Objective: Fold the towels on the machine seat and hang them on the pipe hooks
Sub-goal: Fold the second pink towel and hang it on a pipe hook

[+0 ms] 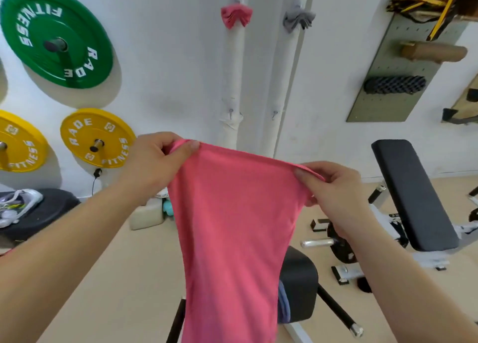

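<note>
A green weight plate (57,36) hangs at ten o'clock, a bench (411,195) at three. The fingers of the left hand (152,161) and right hand (333,190) pinch the pink towel (232,226) by its top corners. It hangs toward six, partly hiding the seat (300,280).

Raised left grip (155,159), right grip (333,187); both pinching.

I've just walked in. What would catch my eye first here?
A big pink towel hangs centre frame, its top corners pinched by the left hand and right hand. Behind, a pink bundle and a grey bundle hang on white pipes; a green weight plate sits upper left.
</note>
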Demonstrator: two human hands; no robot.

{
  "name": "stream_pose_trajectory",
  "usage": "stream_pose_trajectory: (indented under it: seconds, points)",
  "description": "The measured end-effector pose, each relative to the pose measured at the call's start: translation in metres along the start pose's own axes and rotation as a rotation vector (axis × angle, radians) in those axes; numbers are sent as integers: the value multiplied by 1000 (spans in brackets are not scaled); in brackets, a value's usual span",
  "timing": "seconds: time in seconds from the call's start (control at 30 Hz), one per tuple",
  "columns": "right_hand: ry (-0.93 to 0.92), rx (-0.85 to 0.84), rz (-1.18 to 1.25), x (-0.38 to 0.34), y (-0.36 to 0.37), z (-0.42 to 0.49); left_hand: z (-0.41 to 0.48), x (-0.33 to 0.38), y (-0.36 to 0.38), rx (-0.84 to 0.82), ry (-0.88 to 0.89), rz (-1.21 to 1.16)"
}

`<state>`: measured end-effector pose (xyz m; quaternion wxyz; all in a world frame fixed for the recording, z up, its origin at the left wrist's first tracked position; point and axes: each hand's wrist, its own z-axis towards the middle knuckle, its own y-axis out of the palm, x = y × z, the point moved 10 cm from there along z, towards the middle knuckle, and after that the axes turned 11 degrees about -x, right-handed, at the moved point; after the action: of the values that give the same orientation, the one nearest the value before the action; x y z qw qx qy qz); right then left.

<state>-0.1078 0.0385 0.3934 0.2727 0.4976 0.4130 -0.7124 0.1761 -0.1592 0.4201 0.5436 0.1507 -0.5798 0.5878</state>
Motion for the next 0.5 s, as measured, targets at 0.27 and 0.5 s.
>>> stream_pose_trajectory:
  seconds: [0.27,0.5]
  points:
    - [-219,-103,-5,-28,-27,55,10,41,-7,121,10,14]
    - [-39,-284,-132,68,-18,26,-49,-34,69,-56,-169,24]
